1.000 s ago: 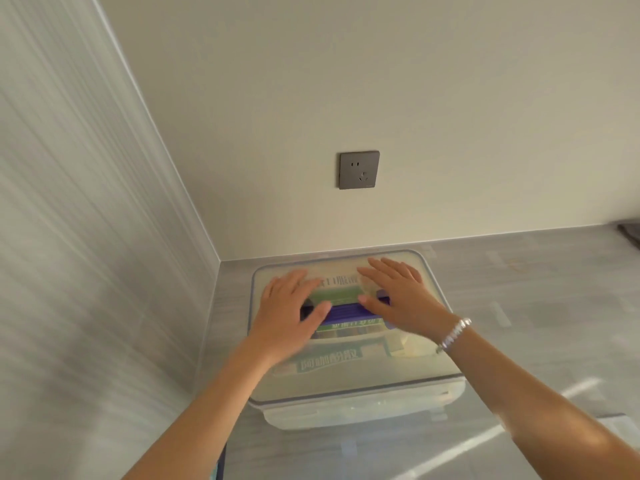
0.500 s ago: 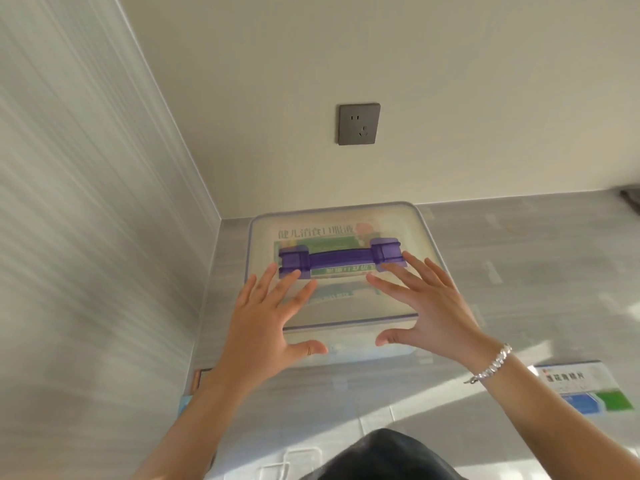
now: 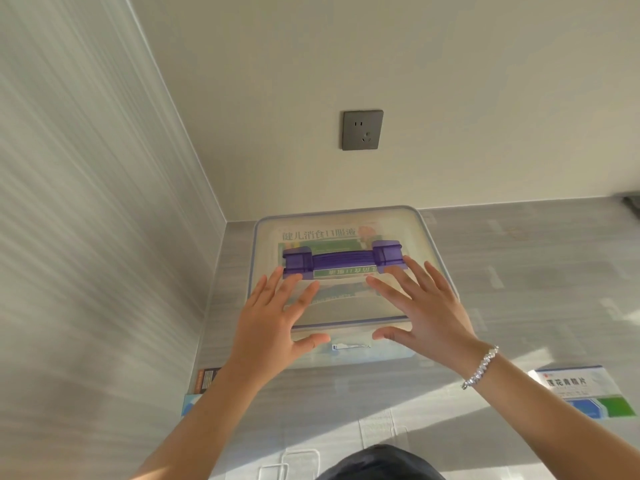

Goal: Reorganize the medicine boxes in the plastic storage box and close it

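Observation:
A clear plastic storage box sits on the grey floor in the corner, its lid on top with a purple handle lying flat. Green-and-white medicine boxes show through the lid. My left hand rests flat on the lid's near left part, fingers spread, thumb at the front edge. My right hand, with a bead bracelet at the wrist, lies flat on the near right part in the same way.
A white, blue and green medicine box lies on the floor at the right. Another box lies by the left wall, partly hidden by my left arm. A grey wall socket is above. Clear plastic clips lie near the bottom.
Both hands slid from the handle back to the lid's near edge, then stayed there. The camera tilted down, bringing the loose floor boxes into view.

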The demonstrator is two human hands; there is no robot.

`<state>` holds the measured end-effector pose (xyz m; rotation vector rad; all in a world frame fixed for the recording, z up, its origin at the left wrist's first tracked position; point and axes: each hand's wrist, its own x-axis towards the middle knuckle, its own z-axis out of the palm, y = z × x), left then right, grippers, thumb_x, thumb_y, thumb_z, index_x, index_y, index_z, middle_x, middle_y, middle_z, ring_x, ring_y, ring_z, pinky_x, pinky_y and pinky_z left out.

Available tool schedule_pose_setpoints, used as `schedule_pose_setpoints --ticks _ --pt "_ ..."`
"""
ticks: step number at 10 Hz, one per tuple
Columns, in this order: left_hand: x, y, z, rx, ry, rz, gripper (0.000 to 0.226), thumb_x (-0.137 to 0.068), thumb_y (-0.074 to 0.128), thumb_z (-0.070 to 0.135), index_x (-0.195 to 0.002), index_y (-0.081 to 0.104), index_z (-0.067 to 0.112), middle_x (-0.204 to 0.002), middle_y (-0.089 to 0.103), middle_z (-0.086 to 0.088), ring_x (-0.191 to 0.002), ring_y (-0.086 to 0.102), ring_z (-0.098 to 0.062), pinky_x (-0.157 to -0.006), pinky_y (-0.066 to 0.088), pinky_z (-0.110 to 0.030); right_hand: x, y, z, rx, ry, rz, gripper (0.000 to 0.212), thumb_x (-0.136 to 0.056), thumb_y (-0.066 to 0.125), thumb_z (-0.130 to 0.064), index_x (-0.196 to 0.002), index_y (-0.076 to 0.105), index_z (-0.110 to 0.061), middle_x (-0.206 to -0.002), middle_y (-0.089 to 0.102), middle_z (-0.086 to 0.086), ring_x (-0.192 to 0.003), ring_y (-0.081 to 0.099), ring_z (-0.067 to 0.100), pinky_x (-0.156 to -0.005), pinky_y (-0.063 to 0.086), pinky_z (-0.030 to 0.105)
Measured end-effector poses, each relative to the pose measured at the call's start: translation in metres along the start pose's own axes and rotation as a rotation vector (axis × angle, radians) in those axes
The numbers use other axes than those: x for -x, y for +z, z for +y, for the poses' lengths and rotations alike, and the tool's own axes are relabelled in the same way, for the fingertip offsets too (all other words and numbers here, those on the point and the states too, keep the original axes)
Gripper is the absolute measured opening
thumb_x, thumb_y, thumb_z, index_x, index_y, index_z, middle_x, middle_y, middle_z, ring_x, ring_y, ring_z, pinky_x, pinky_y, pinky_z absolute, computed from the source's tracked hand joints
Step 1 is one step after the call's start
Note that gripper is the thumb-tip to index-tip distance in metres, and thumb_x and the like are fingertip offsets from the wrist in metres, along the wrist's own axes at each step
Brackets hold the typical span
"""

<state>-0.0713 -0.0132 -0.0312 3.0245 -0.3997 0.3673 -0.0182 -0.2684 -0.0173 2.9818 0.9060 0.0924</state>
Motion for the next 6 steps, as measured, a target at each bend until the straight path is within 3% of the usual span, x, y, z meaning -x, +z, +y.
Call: schedule_pose_setpoints --ticks 1,2,3,4,5,6 --pt "0.001 -0.003 0.001 0.009 -0.014 -0.034 0.074 -0.076 0.047 0.07 -0.133 0.052 0.023 -0.135 0.055 -0.012 -0.13 0.045 -0.036 -0.106 0.037 -0.05 0.001 -0.001 0.0 0.003 0.006 -0.023 0.078 -0.076 0.022 -0.078 -0.139 0.036 -0.034 -0.138 0.051 0.003 -0.135 0.037 0.033 -0.109 0.03 0.053" --pt "0.001 -0.007 0.003 -0.011 -0.016 -0.09 0.077 -0.078 0.04 0.071 -0.138 0.045 0.023 -0.142 0.047 -0.013 -0.133 0.04 -0.037 -0.107 0.035 -0.051 0.002 -0.001 -0.001 -0.05 0.013 -0.054 0.08 -0.075 0.016 -0.081 -0.142 0.025 -0.039 -0.15 0.034 0.001 -0.142 0.021 0.03 -0.115 0.017 0.049" --pt "0.002 -0.012 0.004 0.01 -0.025 -0.154 0.08 -0.08 0.029 0.074 -0.143 0.035 0.025 -0.149 0.035 -0.012 -0.139 0.03 -0.036 -0.112 0.024 -0.048 0.003 0.001 0.0 -0.137 0.015 -0.017 0.08 -0.073 0.012 -0.083 -0.142 0.022 -0.043 -0.154 0.022 -0.002 -0.145 0.01 0.025 -0.117 0.007 0.044" --pt "0.002 -0.014 0.004 0.109 -0.049 -0.182 0.082 -0.077 0.013 0.079 -0.146 0.014 0.034 -0.156 0.004 0.0 -0.147 -0.001 -0.026 -0.118 0.0 -0.038 0.002 -0.002 0.001 -0.238 0.04 0.004 0.077 -0.074 0.009 -0.081 -0.139 0.027 -0.045 -0.154 0.02 -0.007 -0.145 0.005 0.018 -0.118 0.003 0.038" --pt "-0.004 -0.022 0.006 0.251 -0.088 -0.187 0.08 -0.078 0.008 0.073 -0.147 0.017 0.033 -0.158 0.001 0.002 -0.147 -0.005 -0.015 -0.118 -0.007 -0.034 0.0 -0.009 0.005 -0.416 0.075 0.019 0.075 -0.074 0.016 -0.077 -0.136 0.036 -0.042 -0.152 0.027 -0.009 -0.144 0.01 0.011 -0.118 0.006 0.033" --pt "-0.015 -0.037 0.009 0.3 -0.131 -0.145 0.063 -0.09 0.026 0.059 -0.145 0.029 0.03 -0.158 0.014 -0.001 -0.146 0.011 -0.014 -0.119 0.005 -0.032 0.001 -0.028 0.007 -0.666 0.181 0.127 0.07 -0.071 0.029 -0.075 -0.128 0.048 -0.04 -0.135 0.045 -0.024 -0.133 0.035 0.005 -0.106 0.028 0.018"
